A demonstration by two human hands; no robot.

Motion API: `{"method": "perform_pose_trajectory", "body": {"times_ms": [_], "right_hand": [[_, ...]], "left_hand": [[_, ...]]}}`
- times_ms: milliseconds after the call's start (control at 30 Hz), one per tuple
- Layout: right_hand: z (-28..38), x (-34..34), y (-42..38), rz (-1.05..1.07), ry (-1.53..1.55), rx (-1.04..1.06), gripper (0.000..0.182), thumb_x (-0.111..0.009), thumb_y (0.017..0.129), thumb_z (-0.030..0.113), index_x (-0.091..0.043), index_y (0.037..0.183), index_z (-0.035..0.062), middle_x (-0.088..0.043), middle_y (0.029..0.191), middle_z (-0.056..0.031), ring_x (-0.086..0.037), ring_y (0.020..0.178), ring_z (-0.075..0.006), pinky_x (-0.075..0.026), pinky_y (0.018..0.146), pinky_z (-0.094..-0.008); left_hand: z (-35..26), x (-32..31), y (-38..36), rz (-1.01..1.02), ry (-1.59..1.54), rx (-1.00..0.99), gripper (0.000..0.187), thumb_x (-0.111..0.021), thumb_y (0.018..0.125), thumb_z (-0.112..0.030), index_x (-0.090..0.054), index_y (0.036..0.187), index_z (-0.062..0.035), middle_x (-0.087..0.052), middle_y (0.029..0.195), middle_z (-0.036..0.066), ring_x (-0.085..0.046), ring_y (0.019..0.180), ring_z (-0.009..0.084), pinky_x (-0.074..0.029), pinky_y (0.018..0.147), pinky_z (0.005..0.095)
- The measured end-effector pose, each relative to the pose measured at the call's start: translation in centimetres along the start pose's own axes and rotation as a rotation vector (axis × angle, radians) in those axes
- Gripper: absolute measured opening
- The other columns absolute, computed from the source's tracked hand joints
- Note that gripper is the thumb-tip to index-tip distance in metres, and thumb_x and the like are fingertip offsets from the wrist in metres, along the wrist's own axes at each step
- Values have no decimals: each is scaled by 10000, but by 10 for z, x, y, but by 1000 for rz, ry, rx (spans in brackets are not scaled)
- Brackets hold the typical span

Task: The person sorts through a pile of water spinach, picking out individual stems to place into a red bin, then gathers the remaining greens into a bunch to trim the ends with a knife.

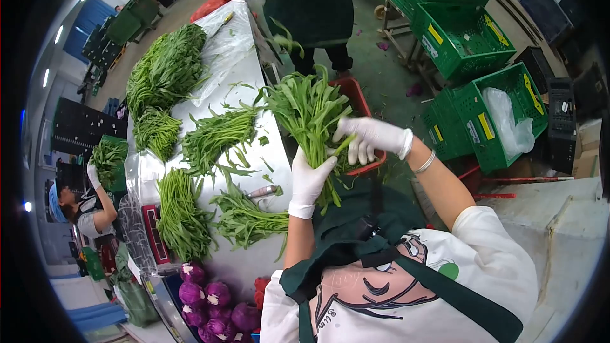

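My left hand [311, 181], in a white glove, is wrapped round the stems of a bunch of leafy greens [308, 108]. My right hand [370, 140], also gloved, is at the right side of the same bunch, its fingers bent against a leaf or stem; what they hold is too small to tell. Under and behind the bunch is a red crate [357, 98]. On the metal table [251, 86] to the left lie several piles of greens [219, 136], with a knife handle [262, 192] beside one small pile [244, 219].
Across the table's end a co-worker in a dark apron [308, 9] handles greens. Another person [95, 213] is at far left. Green crates [467, 63] stand at right. Purple cabbages [219, 314] sit at the near table end. A large heap of greens [165, 67] covers the far left side.
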State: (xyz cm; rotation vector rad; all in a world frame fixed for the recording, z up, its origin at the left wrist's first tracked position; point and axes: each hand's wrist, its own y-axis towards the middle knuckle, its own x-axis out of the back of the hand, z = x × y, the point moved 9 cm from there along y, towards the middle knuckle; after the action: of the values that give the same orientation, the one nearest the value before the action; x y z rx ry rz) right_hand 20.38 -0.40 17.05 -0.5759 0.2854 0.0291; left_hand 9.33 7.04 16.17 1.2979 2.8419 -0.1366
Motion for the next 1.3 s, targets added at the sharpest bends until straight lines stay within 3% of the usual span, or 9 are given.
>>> {"method": "perform_pose_trajectory", "body": {"times_ms": [67,133,333,533,667,733,800,1200,1300], "right_hand": [[6,-24,-5,2,-262,96,526,-585,862,392,-458,1178,-10,-631,743,-105,-576,538,-109,-454,472,-202],[-11,-28,6,126,-101,235,438,-579,831,168,-439,1219,19,-620,737,-82,-564,530,-98,-431,464,-207],[-19,25,-30,-317,-56,275,435,-527,808,49,-423,1229,25,-629,761,-100,-558,538,-96,-418,490,-210],[46,-12,-77,-531,-141,809,349,-483,935,154,-402,1253,36,-590,834,-43,-509,634,-68,-427,574,-224],[63,-74,-62,-357,-680,921,359,-506,892,84,-410,1236,40,-592,740,-63,-559,610,-155,-452,600,-260],[53,-83,-46,-365,-757,805,294,-522,876,132,-447,1157,88,-599,700,-116,-599,595,-309,-467,552,-345],[39,-86,-33,-356,-935,662,233,-526,882,180,-458,1085,87,-605,687,-127,-605,613,-329,-462,542,-366],[45,-72,-50,-419,-781,772,200,-584,855,266,-646,914,85,-640,779,-104,-628,679,-269,-486,595,-329],[48,-39,-54,-571,-364,762,168,-612,868,177,-671,889,21,-646,772,-58,-594,679,-90,-464,605,-234]], "left_hand": [[-3,-1,0,-11,56,-27,436,-616,736,68,-474,1145,11,-597,1028,85,-583,909,134,-463,817,266],[1,4,0,-39,80,-47,438,-612,731,78,-478,1143,10,-594,1028,82,-585,924,138,-460,831,272],[26,41,0,-216,-664,82,460,-563,823,-81,-432,1256,-2,-546,1231,153,-548,681,117,-485,589,231],[29,23,1,-143,-716,91,483,-532,829,-205,-456,1239,37,-589,1078,129,-563,759,134,-495,658,245],[17,1,3,-44,-824,16,629,-549,765,-229,-359,1310,21,-474,1275,209,-560,961,213,-472,865,337],[25,-2,-1,35,-892,11,676,-561,748,-263,-337,1325,9,-449,1288,235,-551,994,238,-467,876,354],[16,-10,-5,123,-1005,34,766,-608,673,-308,-343,1320,6,-419,1309,245,-550,994,250,-466,877,365],[-15,-11,-11,-48,-908,-28,724,-551,666,-163,-321,1331,8,-405,1326,214,-491,1114,293,-439,943,424],[-11,-8,-8,-61,-951,-45,718,-534,650,-132,-329,1320,20,-417,1320,215,-499,1110,289,-431,960,423]]}}
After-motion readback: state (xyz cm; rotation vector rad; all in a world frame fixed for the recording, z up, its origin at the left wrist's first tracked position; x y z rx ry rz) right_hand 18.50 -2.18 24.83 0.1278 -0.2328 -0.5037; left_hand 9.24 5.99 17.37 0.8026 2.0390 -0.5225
